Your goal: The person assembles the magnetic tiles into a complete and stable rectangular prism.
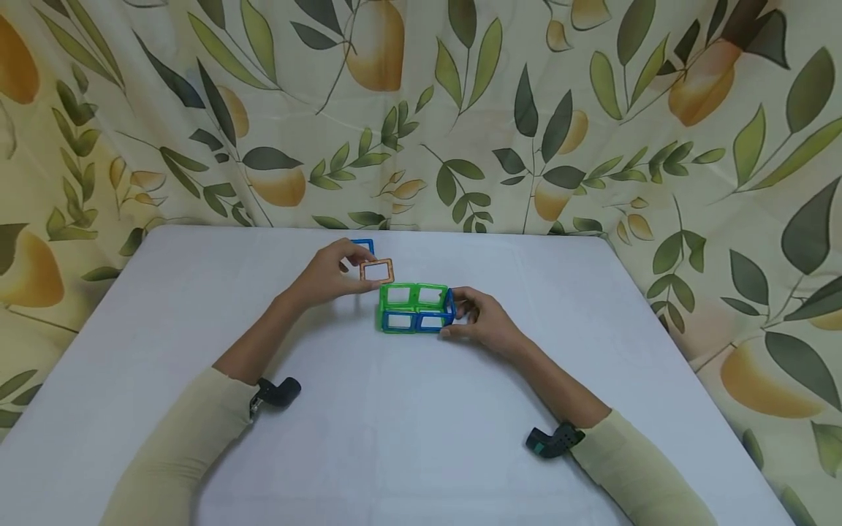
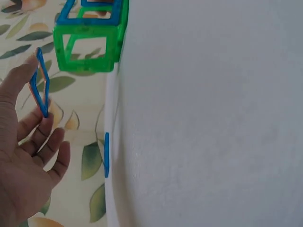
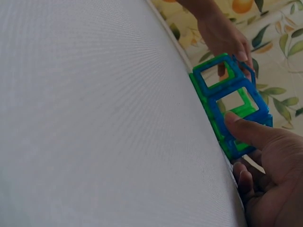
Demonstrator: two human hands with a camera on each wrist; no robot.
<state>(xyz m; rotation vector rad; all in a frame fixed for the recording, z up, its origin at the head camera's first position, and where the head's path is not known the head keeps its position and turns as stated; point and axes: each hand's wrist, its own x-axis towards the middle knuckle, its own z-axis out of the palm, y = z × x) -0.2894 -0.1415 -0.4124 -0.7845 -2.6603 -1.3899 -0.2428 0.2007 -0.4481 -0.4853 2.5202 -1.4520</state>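
Two rows of square magnetic tile frames, green and blue, form a box-like structure (image 1: 416,313) standing on the white table. At its right end my right hand (image 1: 487,321) grips it, with the thumb (image 3: 236,124) on a blue tile in the right wrist view. Just left of the structure and above it, my left hand (image 1: 329,274) pinches a single square magnetic tile (image 1: 391,271) between thumb and fingers. That tile looks orange from the head, with blue along its edges in the left wrist view. Some of the structure's right end is hidden behind my right fingers.
Behind my left hand a blue magnetic tile (image 1: 371,247) lies on the table, partly covered by the fingers. The white table (image 1: 408,424) ends at a back edge, against a leaf-and-fruit patterned cloth (image 1: 421,197).
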